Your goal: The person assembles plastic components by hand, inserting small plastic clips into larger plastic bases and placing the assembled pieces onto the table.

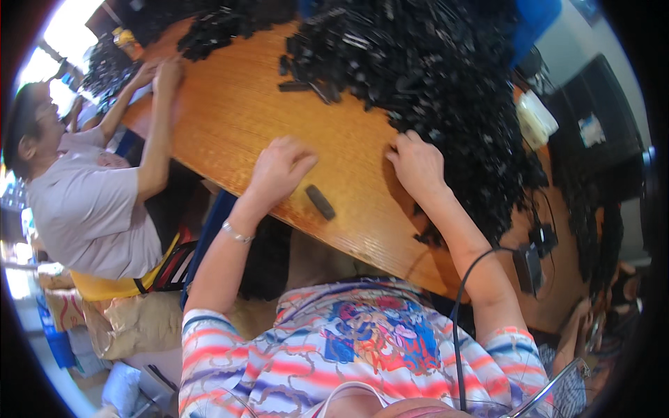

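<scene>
My left hand [280, 169] hovers above the wooden table [230, 118], its fingers curled downward and smeared by motion, so I cannot tell if it holds anything. A small dark grey oblong block [320, 202] lies on the wood near the table's front edge, just below that hand and apart from it. My right hand [419, 166] is at the edge of a large pile of small black parts [418, 63]. Thumb and fingers there are bent together, and whatever is between them is hidden.
Another person [90, 195] sits at the left, hands on the table by more black parts [216, 31]. A black cable [460, 313] and a black adapter box [527, 270] lie by my right arm. A white container [536, 118] stands beyond the pile.
</scene>
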`<state>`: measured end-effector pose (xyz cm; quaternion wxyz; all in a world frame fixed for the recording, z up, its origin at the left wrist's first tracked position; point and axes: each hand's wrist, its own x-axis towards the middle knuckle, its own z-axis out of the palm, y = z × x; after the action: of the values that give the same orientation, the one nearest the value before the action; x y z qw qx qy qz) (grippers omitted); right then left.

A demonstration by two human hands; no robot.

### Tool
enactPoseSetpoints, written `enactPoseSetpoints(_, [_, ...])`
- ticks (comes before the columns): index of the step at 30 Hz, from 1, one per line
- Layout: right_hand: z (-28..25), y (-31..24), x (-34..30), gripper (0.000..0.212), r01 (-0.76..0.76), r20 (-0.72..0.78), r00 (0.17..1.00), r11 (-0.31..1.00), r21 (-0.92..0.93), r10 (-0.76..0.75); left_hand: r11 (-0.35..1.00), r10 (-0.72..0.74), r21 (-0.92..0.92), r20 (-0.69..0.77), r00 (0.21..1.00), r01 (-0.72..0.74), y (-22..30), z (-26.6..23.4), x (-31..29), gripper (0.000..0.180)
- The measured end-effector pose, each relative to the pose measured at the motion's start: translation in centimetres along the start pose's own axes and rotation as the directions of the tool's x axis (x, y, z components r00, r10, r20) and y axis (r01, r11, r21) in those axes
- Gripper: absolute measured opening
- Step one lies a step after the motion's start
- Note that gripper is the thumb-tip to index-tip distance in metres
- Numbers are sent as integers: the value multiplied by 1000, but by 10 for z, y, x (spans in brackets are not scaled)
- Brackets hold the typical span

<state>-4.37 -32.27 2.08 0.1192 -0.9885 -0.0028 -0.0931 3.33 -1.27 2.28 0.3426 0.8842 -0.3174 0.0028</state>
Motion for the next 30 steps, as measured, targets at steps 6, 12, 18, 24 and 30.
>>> enactPoseSetpoints(6, [3, -6, 7, 11, 55, 65, 996, 998, 15, -55, 963, -5, 249, -380, 925, 108, -44, 8, 82, 31])
enactPoseSetpoints(12, [6, -5, 9, 13, 84, 127, 988, 994, 69, -93, 942, -64, 287, -361, 930, 176, -80, 9, 119, 23])
enactPoseSetpoints(18, [-8, -25, 6, 13, 89, 61, 992, 959, 271, -109, 974, 132, 219, -354, 926, -55, -57, 25, 77, 23])
enactPoseSetpoints(24, [2, -48, 5, 19, 134, 42, 986, 915, 380, -162, 961, 203, 237, -243, 948, -145, -21, 22, 34, 24])
enactPoseSetpoints(30, [10, -64, 3, 21, 97, 63, 988, 876, 473, -144, 935, 291, 240, -96, 952, -261, -2, 7, 3, 26])
